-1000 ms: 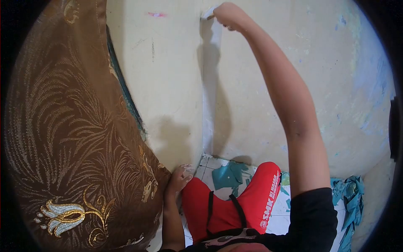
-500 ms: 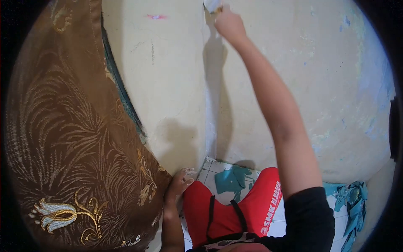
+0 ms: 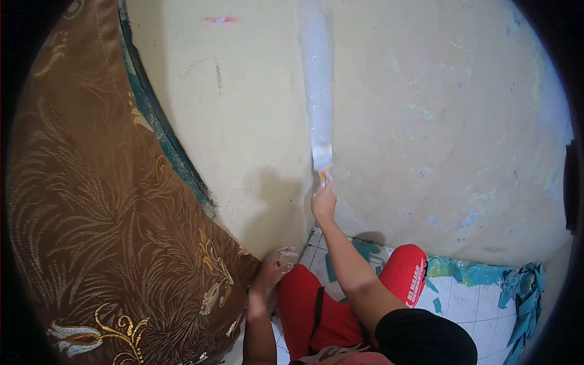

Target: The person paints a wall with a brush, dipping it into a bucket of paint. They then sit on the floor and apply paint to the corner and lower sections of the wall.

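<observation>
My right hand (image 3: 323, 202) grips a paintbrush (image 3: 322, 159), its bristles pressed against the cream wall (image 3: 426, 109) low in the corner. Above the brush runs a wet, pale vertical stripe of fresh paint (image 3: 317, 67). My left hand (image 3: 274, 267), smeared with white paint, rests by the floor against the brown patterned curtain (image 3: 103, 213). My red trousers (image 3: 322, 310) show below, knees bent toward the wall.
The curtain hangs at the left, covering a teal door frame edge (image 3: 164, 146). White floor tiles (image 3: 468, 304) carry torn teal paper scraps (image 3: 523, 292) at the right. A pink mark (image 3: 220, 19) sits high on the wall.
My right hand has swept down from the top of the wall to just above the floor, leaving a wet painted stripe. The left hand has stayed put.
</observation>
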A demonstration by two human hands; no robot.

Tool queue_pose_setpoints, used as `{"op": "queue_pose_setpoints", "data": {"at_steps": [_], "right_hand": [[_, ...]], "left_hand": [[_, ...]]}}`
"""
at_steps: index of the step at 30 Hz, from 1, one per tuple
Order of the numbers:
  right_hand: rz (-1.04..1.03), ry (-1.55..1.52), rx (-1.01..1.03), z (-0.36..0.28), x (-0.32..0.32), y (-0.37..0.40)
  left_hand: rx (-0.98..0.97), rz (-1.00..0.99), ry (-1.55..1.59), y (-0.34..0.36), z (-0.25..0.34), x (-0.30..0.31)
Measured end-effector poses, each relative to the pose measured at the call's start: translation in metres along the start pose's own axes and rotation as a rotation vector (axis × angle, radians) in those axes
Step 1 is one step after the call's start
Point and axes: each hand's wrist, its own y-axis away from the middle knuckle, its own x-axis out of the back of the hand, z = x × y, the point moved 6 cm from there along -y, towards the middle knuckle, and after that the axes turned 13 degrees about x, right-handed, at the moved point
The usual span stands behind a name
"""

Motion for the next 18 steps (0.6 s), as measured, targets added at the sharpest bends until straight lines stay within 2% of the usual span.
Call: {"op": "queue_pose_setpoints", "data": {"at_steps": [4, 6, 7, 9, 11, 13, 14, 16, 17, 18], "right_hand": [[-0.137, 0.112, -0.111, 0.076, -0.018, 0.043], [-0.420, 0.236, -0.008, 0.092, -0.023, 0.045], [-0.420, 0.242, -0.007, 0.097, -0.015, 0.037], [-0.798, 0.540, 0.442, 0.086, -0.024, 0.017], [-0.866, 0.471, 0.622, 0.009, 0.021, -0.008], [-0.798, 0.746, 0.628, 0.001, 0.018, -0.059], [-0.791, 0.795, 0.717, -0.006, 0.018, -0.088], [-0.799, 0.940, 0.814, -0.077, 0.046, -0.132], [-0.734, 0.923, 0.744, -0.102, 0.059, -0.162], [-0.716, 0.970, 0.764, -0.152, 0.085, -0.171]], "left_hand": [[-0.016, 0.016, 0.029, 0.005, 0.012, 0.001], [-0.068, 0.015, 0.023, 0.003, 0.012, 0.001], [-0.071, 0.013, 0.029, 0.002, 0.011, 0.000], [-0.034, 0.018, 0.086, 0.002, 0.005, -0.001], [0.005, 0.027, 0.087, -0.001, -0.008, -0.002], [0.041, 0.037, 0.098, -0.003, -0.010, -0.002], [0.053, 0.026, 0.096, 0.000, -0.003, 0.000], [0.064, 0.017, 0.101, 0.004, 0.006, 0.001], [0.023, 0.013, 0.128, 0.006, 0.012, 0.002], [-0.021, 0.010, 0.154, 0.006, 0.016, 0.002]]}}
